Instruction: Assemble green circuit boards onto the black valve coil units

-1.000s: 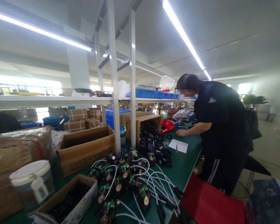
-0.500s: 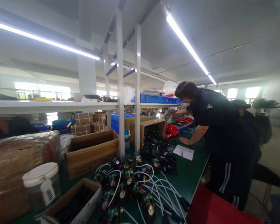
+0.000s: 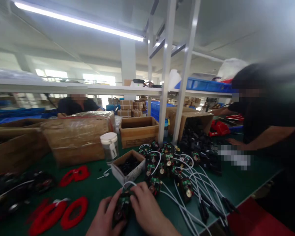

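Low in the view, my left hand is closed around a black housing with a green circuit board and a white cable. My right hand has its fingers bent against the other side of the same housing, near the cable. The fingertips partly cover the board, so its details are hard to make out. Right of my hands lies a pile of similar black housings with green boards and white cables. Just beyond my hands stands a small open carton holding small black parts.
Red rings of cord or wire lie at left, beside black assemblies. A lidded cup, a brown box and a taped carton stand behind. Metal posts rise mid-bench. A co-worker leans over the bench at right.
The view has turned left and down. Both my hands, absent before, now show at the bottom on a black housing, and the red rings have come into view.
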Tool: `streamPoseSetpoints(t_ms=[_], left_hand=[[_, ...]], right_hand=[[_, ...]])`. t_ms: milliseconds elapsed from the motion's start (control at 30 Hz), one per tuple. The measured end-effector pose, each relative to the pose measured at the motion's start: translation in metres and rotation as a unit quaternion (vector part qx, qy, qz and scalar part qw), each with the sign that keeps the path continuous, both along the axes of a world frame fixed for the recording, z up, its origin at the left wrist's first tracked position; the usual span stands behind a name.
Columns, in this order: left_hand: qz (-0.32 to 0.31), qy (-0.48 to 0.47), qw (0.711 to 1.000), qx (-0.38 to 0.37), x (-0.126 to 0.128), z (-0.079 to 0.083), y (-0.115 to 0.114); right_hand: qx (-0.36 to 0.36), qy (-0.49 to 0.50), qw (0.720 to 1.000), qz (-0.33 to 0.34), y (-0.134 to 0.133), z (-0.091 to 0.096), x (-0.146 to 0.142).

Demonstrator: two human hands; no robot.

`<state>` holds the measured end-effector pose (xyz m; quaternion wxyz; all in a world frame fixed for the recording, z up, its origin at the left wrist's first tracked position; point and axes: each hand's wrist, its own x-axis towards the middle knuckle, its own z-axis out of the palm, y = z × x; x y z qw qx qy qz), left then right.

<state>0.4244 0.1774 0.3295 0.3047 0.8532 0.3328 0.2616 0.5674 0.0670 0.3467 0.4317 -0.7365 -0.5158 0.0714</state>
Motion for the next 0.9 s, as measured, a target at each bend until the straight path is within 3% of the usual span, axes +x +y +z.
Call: streamPoseSetpoints(t_ms=[133,300,467,900], left_hand=[[-0.008,0.016,1.000,-0.013,-0.006,0.004,-0.006],[0.005,0.038,0.999,-0.028,-0.002,0.017,-0.020],[0.014,0.057,0.998,-0.011,0.001,0.009,-0.025],[0.040,0.028,0.998,0.043,0.004,-0.002,-0.043]], right_hand=[[0.027,-0.005,1.000,-0.006,-0.012,-0.012,0.000],[0.049,-0.092,0.994,-0.023,-0.023,-0.035,-0.001],[0.064,-0.164,0.984,-0.030,-0.024,-0.053,0.003],[0.026,-0.207,0.977,-0.040,-0.022,-0.057,0.004]])
